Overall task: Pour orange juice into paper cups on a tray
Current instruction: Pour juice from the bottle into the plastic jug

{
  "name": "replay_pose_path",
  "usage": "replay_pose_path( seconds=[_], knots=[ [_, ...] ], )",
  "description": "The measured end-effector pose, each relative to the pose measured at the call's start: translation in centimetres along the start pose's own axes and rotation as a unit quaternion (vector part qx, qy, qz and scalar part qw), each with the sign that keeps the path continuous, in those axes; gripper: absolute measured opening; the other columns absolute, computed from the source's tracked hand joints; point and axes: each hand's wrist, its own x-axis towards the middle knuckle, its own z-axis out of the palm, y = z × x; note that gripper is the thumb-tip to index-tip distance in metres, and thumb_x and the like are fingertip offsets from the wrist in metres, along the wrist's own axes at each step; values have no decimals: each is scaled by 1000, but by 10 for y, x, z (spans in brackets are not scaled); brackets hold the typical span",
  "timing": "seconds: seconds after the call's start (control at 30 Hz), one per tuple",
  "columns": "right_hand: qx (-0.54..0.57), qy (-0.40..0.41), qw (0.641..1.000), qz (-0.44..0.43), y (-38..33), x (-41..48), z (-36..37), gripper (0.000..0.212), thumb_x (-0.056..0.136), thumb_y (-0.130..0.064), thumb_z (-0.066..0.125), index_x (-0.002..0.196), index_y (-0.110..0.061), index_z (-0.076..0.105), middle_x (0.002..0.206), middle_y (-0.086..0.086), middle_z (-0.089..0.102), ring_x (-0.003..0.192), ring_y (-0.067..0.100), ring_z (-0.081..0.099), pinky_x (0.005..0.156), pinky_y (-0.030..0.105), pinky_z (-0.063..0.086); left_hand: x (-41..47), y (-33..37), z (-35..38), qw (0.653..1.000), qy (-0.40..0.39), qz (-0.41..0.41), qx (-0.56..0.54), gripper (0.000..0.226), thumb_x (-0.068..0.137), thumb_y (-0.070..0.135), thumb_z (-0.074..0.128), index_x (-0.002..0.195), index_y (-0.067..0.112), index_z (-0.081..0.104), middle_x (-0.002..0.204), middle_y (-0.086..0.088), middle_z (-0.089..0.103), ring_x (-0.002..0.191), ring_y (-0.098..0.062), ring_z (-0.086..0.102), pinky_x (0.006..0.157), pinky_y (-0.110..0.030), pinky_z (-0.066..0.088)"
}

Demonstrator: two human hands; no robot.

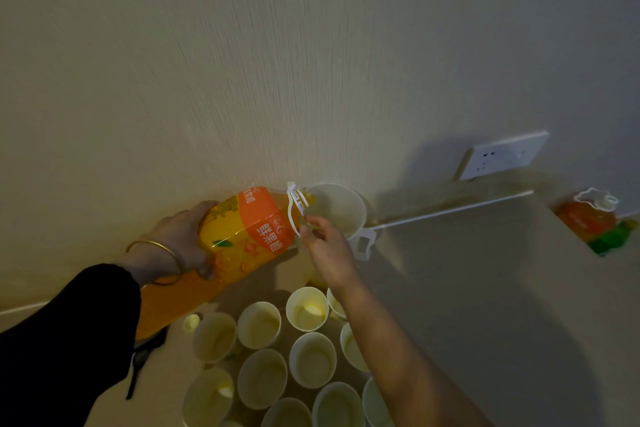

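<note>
Bottle [239, 232] tipped right, left hand [180, 239] gripping its base, right hand [325, 246] fingers holding far cup [337, 208] at spout; pouring step, next tilt further

Both hands tip juice bottle [242, 236] (cups [304, 354] below).

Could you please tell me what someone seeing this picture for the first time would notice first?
The eye lands on the big orange juice bottle at centre, tipped on its side with its mouth at a white cup by the wall. The left hand grips the bottle's body, while the right hand holds its white carry handle. Below, a cluster of paper cups stands open-mouthed, and a second bottle stands far right.
</note>
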Motion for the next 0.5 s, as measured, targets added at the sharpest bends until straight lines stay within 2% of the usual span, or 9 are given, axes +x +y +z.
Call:
replay_pose_path(
  seconds=[0.23,0.5],
  knots=[
    [1,2,1000,1,0,0,0,38,99,-30,46,134,-19,50,128,3,59,115,15,53,96,30,40,1,-1,-1,1000,-2,6,2,118,42,13,91,141,29,29,125,-10,56,115,-35,51,92,-38,45],
    [-2,1,1000,3,0,0,0,38,99,-31,46,135,-19,49,129,4,58,118,18,53,102,38,41,0,0,-1,1000,-3,1,4,119,42,14,91,142,30,28,127,-11,54,116,-36,50,95,-42,44]
  ],
)
